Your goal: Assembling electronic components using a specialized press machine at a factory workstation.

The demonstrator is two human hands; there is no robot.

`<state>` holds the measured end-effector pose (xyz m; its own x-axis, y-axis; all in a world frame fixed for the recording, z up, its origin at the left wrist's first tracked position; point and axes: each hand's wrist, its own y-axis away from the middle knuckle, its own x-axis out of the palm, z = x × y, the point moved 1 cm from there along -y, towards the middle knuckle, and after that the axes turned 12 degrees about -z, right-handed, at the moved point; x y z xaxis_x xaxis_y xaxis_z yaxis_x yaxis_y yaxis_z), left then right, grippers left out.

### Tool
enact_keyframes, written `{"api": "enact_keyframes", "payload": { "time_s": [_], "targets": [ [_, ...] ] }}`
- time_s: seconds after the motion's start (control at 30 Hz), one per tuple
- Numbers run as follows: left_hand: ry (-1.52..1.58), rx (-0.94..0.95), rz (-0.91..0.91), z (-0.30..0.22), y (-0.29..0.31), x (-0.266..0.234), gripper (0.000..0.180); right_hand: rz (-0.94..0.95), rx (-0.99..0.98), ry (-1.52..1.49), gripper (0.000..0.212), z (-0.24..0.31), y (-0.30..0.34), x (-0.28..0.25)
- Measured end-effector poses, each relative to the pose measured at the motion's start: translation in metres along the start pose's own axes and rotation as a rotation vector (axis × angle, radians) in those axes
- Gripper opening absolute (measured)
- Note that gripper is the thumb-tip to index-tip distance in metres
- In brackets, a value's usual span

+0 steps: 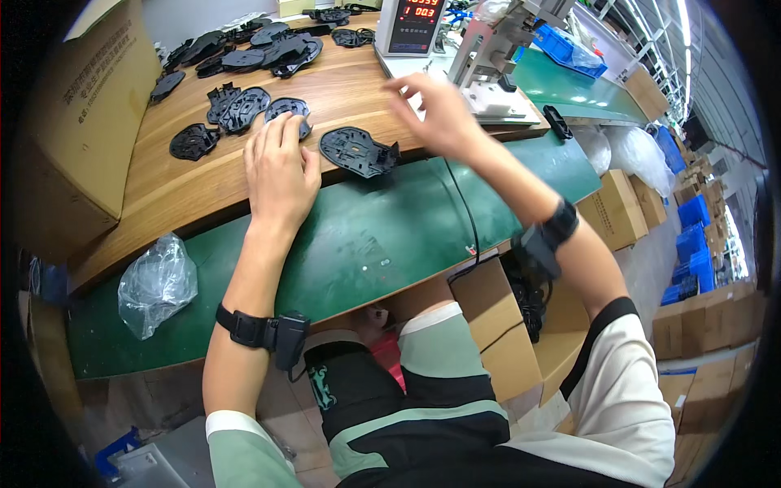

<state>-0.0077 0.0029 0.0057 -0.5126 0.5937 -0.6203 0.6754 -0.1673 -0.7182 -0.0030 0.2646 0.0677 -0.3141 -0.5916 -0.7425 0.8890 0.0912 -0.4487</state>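
Observation:
My left hand (pixel 281 167) reaches over the wooden board with its fingers stretched forward and the thumb apart. Its fingertips touch or overlap the near edge of a black plastic shell (pixel 289 107); no grip shows. Slightly blurred, my right hand (pixel 438 114) hovers in front of the bench press (pixel 488 69), thumb and fingers apart, with nothing visible in it. Between the hands, another black plastic shell (pixel 358 152) lies at the board's front edge, touched by neither. More loose shells (pixel 242 110) sit left of the left hand's fingertips.
A pile of black shells (pixel 260 53) spreads across the back of the wooden board (pixel 342 89). A cardboard box (pixel 81 122) borders it at left. A digital display unit (pixel 411 28) stands beside the press. A clear plastic bag (pixel 159 285) lies on the green tabletop (pixel 382 236); a cable hangs over its edge.

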Motion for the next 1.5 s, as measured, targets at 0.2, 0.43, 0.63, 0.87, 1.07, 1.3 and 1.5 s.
{"api": "enact_keyframes", "payload": {
  "time_s": [0.2, 0.43, 0.63, 0.87, 1.07, 1.3, 1.5],
  "targets": [
    [-0.058, 0.045, -0.061, 0.005, 0.001, 0.009, 0.048, -0.059, -0.451, 0.159, 0.06, 0.016, 0.068, 0.025],
    [-0.004, 0.047, 0.049, 0.004, 0.006, 0.003, 0.045, -0.38, -0.442, 0.063, 0.048, 0.02, 0.092, -0.022],
    [0.069, 0.1, 0.03, -0.005, 0.007, 0.005, 0.042, -0.618, -0.351, 0.281, 0.045, -0.02, 0.09, -0.098],
    [0.075, 0.137, 0.038, -0.01, 0.006, 0.003, 0.042, -0.592, -0.18, 0.434, 0.035, -0.078, 0.079, -0.111],
    [0.065, 0.131, 0.074, -0.012, 0.007, 0.0, 0.042, -0.55, -0.175, 0.444, 0.034, -0.089, 0.063, -0.102],
    [0.036, 0.138, 0.105, -0.016, 0.005, -0.003, 0.043, -0.416, -0.095, 0.511, 0.035, -0.09, 0.055, -0.112],
    [0.031, 0.145, 0.125, -0.019, 0.004, -0.005, 0.045, -0.318, -0.144, 0.517, 0.034, -0.083, 0.056, -0.116]
  ]
}}
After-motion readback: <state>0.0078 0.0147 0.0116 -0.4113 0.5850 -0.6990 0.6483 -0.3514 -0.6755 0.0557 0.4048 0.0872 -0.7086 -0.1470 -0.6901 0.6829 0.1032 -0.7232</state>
